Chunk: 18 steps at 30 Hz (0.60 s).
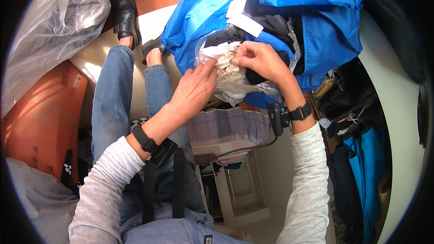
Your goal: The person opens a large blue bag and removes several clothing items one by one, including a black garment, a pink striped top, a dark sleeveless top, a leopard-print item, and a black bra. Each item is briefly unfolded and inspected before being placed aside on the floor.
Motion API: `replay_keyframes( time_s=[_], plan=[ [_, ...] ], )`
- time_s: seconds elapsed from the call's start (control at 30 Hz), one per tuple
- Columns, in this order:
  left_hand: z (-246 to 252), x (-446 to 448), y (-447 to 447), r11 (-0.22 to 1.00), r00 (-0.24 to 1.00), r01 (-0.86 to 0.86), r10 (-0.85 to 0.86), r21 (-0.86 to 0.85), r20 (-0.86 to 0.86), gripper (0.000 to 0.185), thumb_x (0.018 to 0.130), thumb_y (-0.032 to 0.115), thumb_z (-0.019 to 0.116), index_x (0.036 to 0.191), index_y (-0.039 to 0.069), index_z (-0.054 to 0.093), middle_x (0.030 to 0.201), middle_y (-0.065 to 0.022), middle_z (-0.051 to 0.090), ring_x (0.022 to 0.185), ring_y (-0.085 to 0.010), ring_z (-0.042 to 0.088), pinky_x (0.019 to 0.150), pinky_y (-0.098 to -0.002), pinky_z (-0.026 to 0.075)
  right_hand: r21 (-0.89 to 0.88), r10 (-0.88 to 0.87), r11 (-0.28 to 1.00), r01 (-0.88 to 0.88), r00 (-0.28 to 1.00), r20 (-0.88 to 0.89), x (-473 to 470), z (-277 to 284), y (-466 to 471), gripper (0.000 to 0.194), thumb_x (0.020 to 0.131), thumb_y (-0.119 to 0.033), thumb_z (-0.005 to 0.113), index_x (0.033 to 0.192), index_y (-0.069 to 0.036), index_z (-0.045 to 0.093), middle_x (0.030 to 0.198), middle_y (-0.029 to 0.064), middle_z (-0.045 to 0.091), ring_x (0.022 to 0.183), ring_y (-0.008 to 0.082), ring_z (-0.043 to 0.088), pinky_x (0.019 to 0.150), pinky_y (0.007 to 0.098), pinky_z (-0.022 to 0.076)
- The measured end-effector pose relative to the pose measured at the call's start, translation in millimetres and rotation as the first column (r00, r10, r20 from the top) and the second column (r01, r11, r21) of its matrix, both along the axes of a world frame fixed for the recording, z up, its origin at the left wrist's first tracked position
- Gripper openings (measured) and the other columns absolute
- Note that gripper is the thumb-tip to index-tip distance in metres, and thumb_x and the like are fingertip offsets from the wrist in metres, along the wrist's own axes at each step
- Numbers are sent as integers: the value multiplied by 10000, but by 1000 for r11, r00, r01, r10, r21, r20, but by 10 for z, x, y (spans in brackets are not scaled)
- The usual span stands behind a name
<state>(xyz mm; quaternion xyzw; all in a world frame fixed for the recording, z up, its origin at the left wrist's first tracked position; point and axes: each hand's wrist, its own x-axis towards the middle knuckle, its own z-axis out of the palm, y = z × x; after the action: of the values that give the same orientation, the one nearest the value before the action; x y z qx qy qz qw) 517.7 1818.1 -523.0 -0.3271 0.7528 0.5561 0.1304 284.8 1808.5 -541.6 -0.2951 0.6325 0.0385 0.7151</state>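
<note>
A large blue bag (pixel 325 37) lies open before me, with dark clothes and a clear plastic bag (pixel 234 95) in its mouth. Inside the clear bag are white and cream lace-like fabric pieces (pixel 225 64) beside black cloth (pixel 225 37). The fingertips of my left hand (pixel 196 84) rest on the left edge of the pale fabric. On its right side is my right hand (pixel 261 59), thumb and fingers pinched together at the cream fabric; whether cloth is between them is hard to tell. White paper tags (pixel 244 23) lie just above my hands.
An orange box or panel (pixel 44 118) and translucent plastic sheeting (pixel 67 17) are at the left. A checked cloth (pixel 230 128) hangs beyond my forearms. Shelves with dark and blue garments (pixel 369 166) stand at the right. A cable (pixel 251 147) runs from the device on my right wrist.
</note>
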Motion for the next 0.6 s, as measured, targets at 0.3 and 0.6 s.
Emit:
replay_keyframes(
  time_s=[0.3,0.6],
  plan=[
    [-21,-31,-60,935,966,-250,258,249,3,487,735,-127,520,1209,-34,460,1356,-259,442,946,-393,624,784,-447,525,-53,9,999,-10,1000,-21,0,8,146,214,939,-165,593,1082,-6,611,995,34,646,902,95,584,797,291,477],
    [-57,-116,-143,781,841,-526,537,337,68,497,847,-51,539,1317,14,391,1189,-265,571,929,-396,642,780,-439,518,90,-774,628,773,632,-30,-189,-17,109,216,988,-140,486,1118,1,586,1039,47,649,937,102,618,824,249,501]
  ],
)
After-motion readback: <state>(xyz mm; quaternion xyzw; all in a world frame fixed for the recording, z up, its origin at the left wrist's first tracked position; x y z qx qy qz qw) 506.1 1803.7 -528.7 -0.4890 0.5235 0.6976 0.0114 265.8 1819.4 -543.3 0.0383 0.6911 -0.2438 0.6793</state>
